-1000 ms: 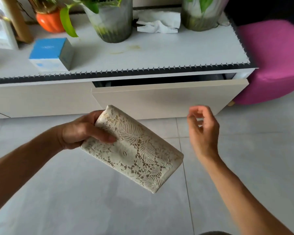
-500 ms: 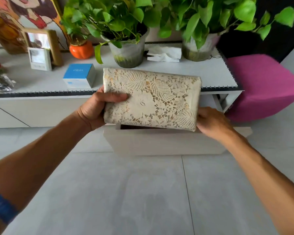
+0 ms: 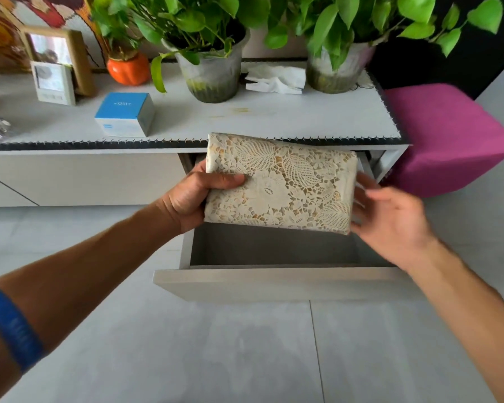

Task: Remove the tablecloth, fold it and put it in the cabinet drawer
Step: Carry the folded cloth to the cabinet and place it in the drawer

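Pulled further out, drawer (image 3: 274, 282) gapes beneath folded tablecloth (image 3: 280, 184) gripped by left hand (image 3: 191, 196), right hand (image 3: 390, 222).

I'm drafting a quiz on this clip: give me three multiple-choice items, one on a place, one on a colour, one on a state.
1. Where is the folded tablecloth?
A. lying on the drawer floor
B. held over the open drawer
C. on the cabinet top

2. What colour is the small box on the cabinet?
A. blue and white
B. red
C. black

3. How is the tablecloth held?
A. left hand alone
B. right hand alone
C. by both hands

Key: B, hands keep it above the drawer; A, blue top, white sides; C, one hand at each end.
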`<state>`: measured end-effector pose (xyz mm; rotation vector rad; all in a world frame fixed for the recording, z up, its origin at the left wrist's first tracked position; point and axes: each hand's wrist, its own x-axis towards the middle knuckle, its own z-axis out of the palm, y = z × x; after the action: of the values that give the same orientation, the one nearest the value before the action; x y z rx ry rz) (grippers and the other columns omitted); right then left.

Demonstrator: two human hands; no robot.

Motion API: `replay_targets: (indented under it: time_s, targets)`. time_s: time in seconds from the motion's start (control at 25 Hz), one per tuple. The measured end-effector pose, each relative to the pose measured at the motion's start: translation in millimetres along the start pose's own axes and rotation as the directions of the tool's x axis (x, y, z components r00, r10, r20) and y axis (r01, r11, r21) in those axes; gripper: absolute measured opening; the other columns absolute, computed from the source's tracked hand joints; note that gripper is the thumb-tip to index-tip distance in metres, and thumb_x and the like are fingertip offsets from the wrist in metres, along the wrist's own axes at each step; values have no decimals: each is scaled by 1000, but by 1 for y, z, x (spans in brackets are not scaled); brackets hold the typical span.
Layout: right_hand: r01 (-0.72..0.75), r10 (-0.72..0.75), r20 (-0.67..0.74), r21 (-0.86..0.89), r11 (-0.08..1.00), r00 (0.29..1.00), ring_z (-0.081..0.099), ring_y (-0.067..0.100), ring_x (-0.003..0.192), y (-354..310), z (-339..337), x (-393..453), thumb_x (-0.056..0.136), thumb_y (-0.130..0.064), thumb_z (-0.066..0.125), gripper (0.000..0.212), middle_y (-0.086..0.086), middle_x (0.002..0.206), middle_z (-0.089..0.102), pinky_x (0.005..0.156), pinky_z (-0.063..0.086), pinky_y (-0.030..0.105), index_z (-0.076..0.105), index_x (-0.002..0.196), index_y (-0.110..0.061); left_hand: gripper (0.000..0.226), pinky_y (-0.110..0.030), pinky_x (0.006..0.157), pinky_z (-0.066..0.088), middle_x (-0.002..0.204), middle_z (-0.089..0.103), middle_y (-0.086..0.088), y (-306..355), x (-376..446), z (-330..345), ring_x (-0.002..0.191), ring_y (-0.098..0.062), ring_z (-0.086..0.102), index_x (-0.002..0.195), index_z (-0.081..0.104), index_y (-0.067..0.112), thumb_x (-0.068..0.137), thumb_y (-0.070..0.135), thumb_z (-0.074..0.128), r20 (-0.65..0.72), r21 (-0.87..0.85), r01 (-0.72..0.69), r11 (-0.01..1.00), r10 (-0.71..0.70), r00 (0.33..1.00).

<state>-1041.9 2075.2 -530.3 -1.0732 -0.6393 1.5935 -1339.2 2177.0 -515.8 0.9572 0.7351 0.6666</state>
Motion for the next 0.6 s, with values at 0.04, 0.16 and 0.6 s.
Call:
replay_targets:
  time_s: [0.04, 0.16, 0.6]
  targets:
    - [19, -27, 78, 96, 995, 997, 63, 20, 87, -9, 2, 6, 78, -26, 55, 50, 3, 108, 66, 73, 53, 33, 55, 128, -17, 53, -49, 92, 54, 130, 62, -22, -5, 2, 3, 116, -40, 61, 132, 53, 1, 79, 2, 61, -2, -40, 8, 999, -8, 1000]
    - [-31, 39, 85, -94, 995, 996, 65, 27, 108, -20, 6, 31, 77, -32, 67, 39, 9, 118, 69, 91, 55, 40, 71, 113, -16, 49, -46, 85, 57, 121, 68, -18, -15, 12, 9, 109, -36, 66, 128, 57, 5, 80, 3, 64, -14, -114, 33, 993, -35, 999]
    - [-527, 364, -399, -457, 717, 842, 65, 29, 105, 33, -28, 92, 86, 3, 58, 31, 14, 116, 69, 89, 54, 49, 62, 115, -8, 65, -45, 79, 59, 117, 62, -7, -82, 52, 4, 103, -28, 59, 132, 46, 18, 76, -12, 57, -453, 278, 493, 824, -340, 824]
